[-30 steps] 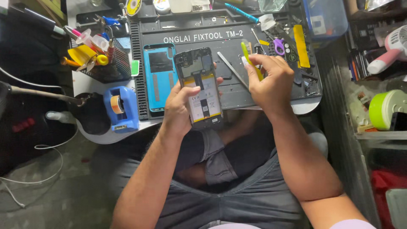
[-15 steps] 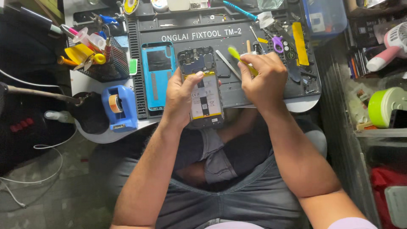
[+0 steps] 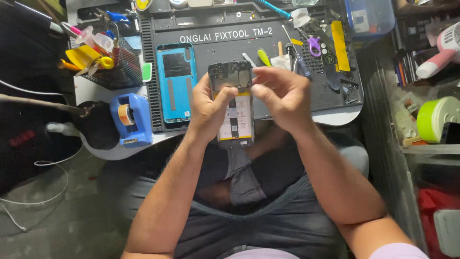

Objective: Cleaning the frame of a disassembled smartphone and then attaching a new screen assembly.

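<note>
My left hand (image 3: 208,110) grips an opened phone (image 3: 235,122) by its left edge and holds it over my lap at the table's front edge, thumb laid across its middle. The phone's back is off, so a dark circuit board shows at the top with a yellow and white battery below it. My right hand (image 3: 282,96) is at the phone's upper right corner, with fingertips pinched against the board area. Whether they hold a small part is hidden. A green-handled tool (image 3: 264,56) lies on the grey work mat (image 3: 201,36) just beyond my fingers.
The phone's blue back cover (image 3: 176,81) lies on the mat's left side. A blue tape dispenser (image 3: 130,120) and a mesh basket of tools (image 3: 103,62) stand to the left. Purple scissors (image 3: 314,45), a yellow strip (image 3: 339,38) and a blue plastic box (image 3: 369,17) sit at the right.
My right hand has put the green-handled tool down on the mat and come back to the phone's upper right corner. The left hand has lifted the phone slightly.
</note>
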